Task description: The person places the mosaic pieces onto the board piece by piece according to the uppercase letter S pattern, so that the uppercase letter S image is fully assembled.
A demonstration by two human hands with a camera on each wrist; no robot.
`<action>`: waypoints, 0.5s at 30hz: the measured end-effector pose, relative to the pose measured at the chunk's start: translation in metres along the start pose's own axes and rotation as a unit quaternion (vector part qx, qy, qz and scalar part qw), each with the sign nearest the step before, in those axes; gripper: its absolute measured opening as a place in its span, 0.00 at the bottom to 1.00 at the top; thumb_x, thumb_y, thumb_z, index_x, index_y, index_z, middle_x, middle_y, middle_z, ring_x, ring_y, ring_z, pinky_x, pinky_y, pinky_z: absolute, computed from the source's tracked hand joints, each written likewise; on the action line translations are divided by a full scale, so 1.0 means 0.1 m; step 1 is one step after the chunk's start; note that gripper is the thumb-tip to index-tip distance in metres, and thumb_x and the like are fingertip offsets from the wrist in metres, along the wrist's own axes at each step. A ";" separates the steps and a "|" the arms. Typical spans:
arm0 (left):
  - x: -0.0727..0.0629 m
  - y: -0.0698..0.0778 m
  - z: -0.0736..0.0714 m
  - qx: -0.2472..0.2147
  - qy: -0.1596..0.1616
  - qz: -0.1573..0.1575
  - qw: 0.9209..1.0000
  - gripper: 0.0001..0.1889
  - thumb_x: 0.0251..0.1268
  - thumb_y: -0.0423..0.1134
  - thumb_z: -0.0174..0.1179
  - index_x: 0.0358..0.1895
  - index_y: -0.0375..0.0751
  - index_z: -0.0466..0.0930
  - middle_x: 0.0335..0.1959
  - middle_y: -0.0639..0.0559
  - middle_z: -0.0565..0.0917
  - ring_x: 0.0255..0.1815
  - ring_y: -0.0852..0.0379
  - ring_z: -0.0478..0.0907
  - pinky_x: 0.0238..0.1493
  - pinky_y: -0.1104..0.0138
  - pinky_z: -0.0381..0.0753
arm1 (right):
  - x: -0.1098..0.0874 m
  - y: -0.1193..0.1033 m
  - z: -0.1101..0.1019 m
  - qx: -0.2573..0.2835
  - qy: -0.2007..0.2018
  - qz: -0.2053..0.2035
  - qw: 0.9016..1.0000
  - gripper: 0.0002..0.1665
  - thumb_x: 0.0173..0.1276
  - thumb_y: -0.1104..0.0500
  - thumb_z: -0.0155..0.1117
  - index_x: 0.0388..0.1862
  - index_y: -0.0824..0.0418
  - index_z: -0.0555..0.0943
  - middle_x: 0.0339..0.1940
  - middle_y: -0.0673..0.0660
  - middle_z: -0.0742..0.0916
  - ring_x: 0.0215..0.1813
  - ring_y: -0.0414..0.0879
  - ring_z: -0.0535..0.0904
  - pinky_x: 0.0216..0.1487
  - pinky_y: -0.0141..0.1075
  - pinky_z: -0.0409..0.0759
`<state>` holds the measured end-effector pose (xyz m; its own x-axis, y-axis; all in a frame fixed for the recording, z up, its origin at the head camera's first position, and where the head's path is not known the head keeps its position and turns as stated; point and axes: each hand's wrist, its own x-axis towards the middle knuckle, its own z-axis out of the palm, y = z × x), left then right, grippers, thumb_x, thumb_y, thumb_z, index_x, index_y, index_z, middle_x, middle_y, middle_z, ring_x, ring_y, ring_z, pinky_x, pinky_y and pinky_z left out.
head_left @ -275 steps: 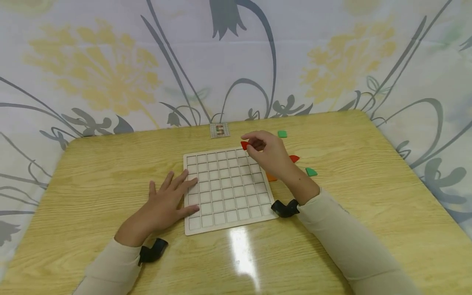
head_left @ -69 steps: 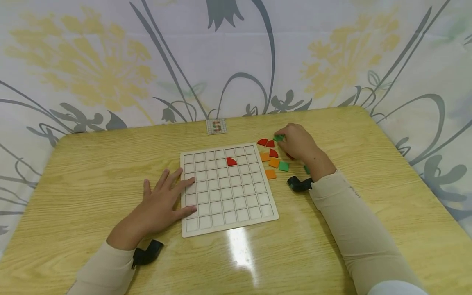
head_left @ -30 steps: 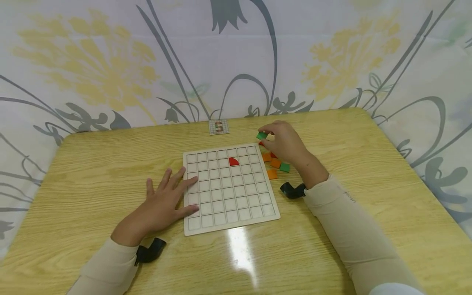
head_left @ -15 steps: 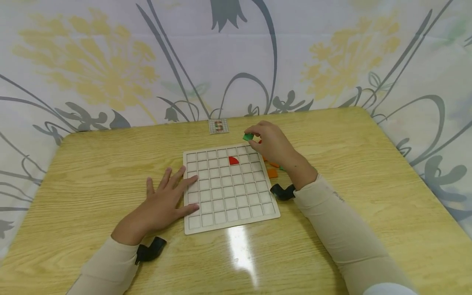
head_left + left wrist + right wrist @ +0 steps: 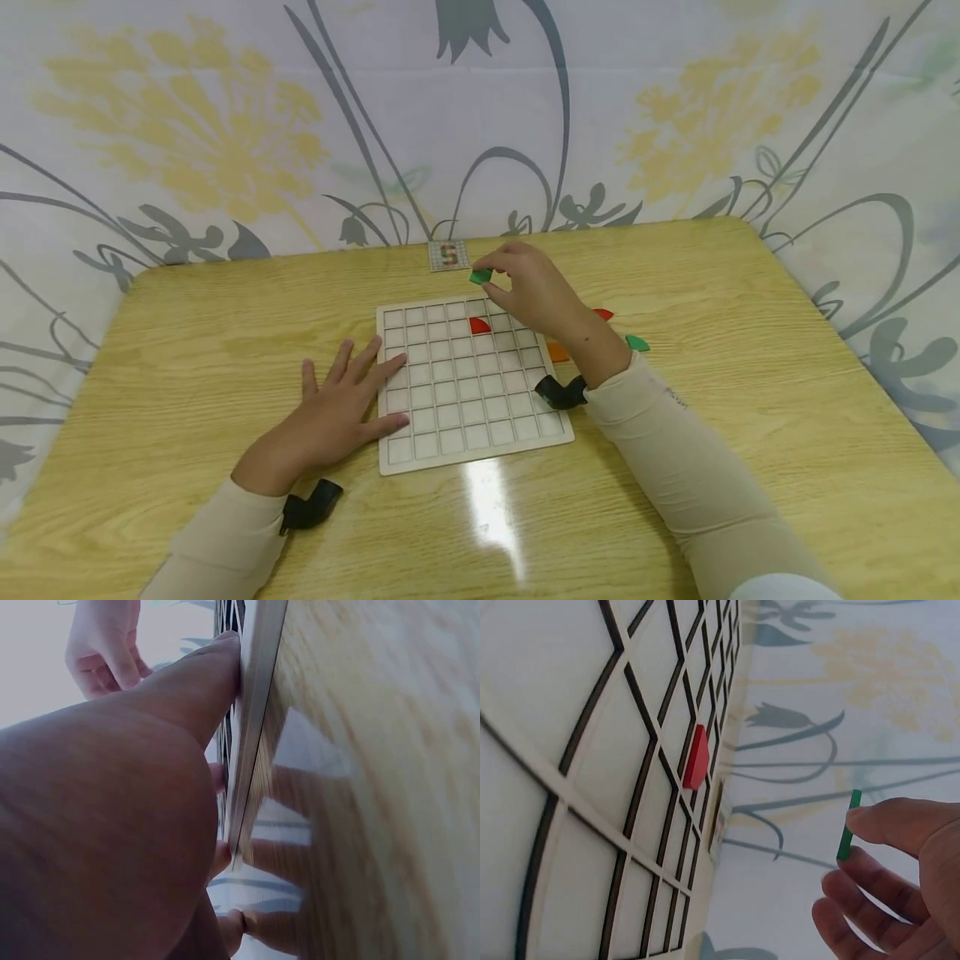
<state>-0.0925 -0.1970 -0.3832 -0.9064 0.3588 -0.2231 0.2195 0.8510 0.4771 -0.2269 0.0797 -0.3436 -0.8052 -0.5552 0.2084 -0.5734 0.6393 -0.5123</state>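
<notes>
Between the thumb and fingers of my right hand a green square tile is pinched, held above the far edge of the white grid board. In the right wrist view the same green tile shows edge-on, apart from the board. One red quarter-circle tile lies in a cell near the board's far side. With spread fingers my left hand rests on the board's left edge, its thumb and index tip on the frame. The left wrist view shows that thumb pressing the rim.
Right of the board lie an orange tile, a red quarter-circle and a green quarter-circle; my right arm hides others. A small card with an S pattern lies behind the board. A patterned cloth hangs at the table's back.
My right hand picked up the green square from the loose tiles and carried it left over the board's far edge. Earlier, the red quarter-circle was set into a cell. My left hand stays put.
</notes>
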 end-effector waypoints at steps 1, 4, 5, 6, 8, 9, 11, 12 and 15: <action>0.00 0.00 0.00 0.000 0.000 0.000 1.000 0.40 0.70 0.63 0.56 0.81 0.59 0.52 0.84 0.45 0.41 0.82 0.33 0.28 0.67 0.26 0.21 | 0.01 -0.01 0.01 -0.001 -0.002 -0.003 1.000 0.14 0.70 0.64 0.66 0.54 0.61 0.85 0.51 0.59 0.85 0.55 0.55 0.79 0.55 0.43 0.79; 0.00 0.00 0.00 -0.001 0.000 0.000 1.000 0.40 0.70 0.63 0.56 0.81 0.58 0.52 0.84 0.44 0.41 0.82 0.33 0.29 0.67 0.25 0.21 | 0.03 -0.05 0.04 -0.006 -0.014 -0.007 1.000 0.15 0.70 0.63 0.66 0.55 0.61 0.86 0.51 0.59 0.85 0.55 0.56 0.80 0.54 0.43 0.80; 0.00 0.00 0.00 -0.002 0.000 -0.001 1.000 0.40 0.70 0.63 0.56 0.81 0.58 0.52 0.84 0.44 0.41 0.82 0.33 0.29 0.67 0.25 0.21 | 0.04 -0.06 0.05 -0.008 -0.019 -0.008 1.000 0.16 0.70 0.63 0.66 0.55 0.61 0.85 0.51 0.59 0.85 0.54 0.56 0.80 0.53 0.43 0.80; 0.00 0.00 0.00 -0.001 -0.002 -0.003 1.000 0.40 0.70 0.63 0.56 0.81 0.58 0.52 0.84 0.45 0.41 0.82 0.33 0.28 0.67 0.26 0.21 | 0.04 -0.06 0.06 -0.010 -0.023 -0.010 1.000 0.16 0.70 0.63 0.66 0.55 0.61 0.85 0.50 0.59 0.85 0.54 0.56 0.81 0.52 0.43 0.80; 0.01 -0.01 0.01 -0.003 -0.001 -0.002 1.000 0.40 0.70 0.62 0.57 0.81 0.59 0.52 0.84 0.45 0.41 0.82 0.33 0.28 0.67 0.26 0.21 | 0.05 -0.08 0.08 -0.014 -0.030 -0.014 0.999 0.16 0.70 0.63 0.66 0.56 0.61 0.85 0.50 0.59 0.85 0.53 0.56 0.81 0.51 0.43 0.81; 0.01 -0.01 0.01 -0.003 -0.003 -0.004 1.000 0.40 0.70 0.63 0.56 0.81 0.59 0.52 0.84 0.45 0.40 0.82 0.34 0.28 0.67 0.26 0.20 | 0.05 -0.08 0.09 -0.016 -0.032 -0.017 0.999 0.16 0.70 0.63 0.67 0.56 0.61 0.85 0.50 0.59 0.85 0.52 0.55 0.81 0.50 0.42 0.81; 0.02 -0.02 0.01 -0.004 -0.003 -0.002 1.000 0.40 0.70 0.63 0.56 0.81 0.59 0.52 0.84 0.46 0.40 0.82 0.34 0.27 0.67 0.26 0.20 | 0.06 -0.09 0.10 -0.018 -0.036 -0.025 0.999 0.16 0.69 0.63 0.67 0.55 0.61 0.86 0.50 0.59 0.85 0.52 0.55 0.81 0.50 0.42 0.81; 0.02 -0.02 0.01 -0.004 -0.002 -0.002 1.000 0.40 0.70 0.63 0.56 0.81 0.60 0.52 0.84 0.46 0.40 0.82 0.34 0.27 0.67 0.26 0.20 | 0.07 -0.09 0.11 -0.018 -0.038 -0.028 0.999 0.16 0.69 0.63 0.67 0.55 0.61 0.86 0.50 0.59 0.85 0.52 0.55 0.81 0.50 0.42 0.81; 0.02 -0.03 0.01 -0.004 -0.003 -0.003 1.000 0.40 0.70 0.63 0.56 0.81 0.60 0.53 0.84 0.46 0.40 0.82 0.34 0.27 0.67 0.26 0.20 | 0.08 -0.10 0.13 -0.016 -0.051 -0.028 0.998 0.15 0.69 0.62 0.68 0.54 0.61 0.86 0.51 0.58 0.86 0.53 0.54 0.81 0.51 0.41 0.81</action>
<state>-0.0943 -0.1982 -0.3857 -0.9053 0.3567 -0.2308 0.2116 0.8496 0.4831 -0.2256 0.0622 -0.3483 -0.7532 -0.6405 0.1499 -0.6232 0.6218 -0.4744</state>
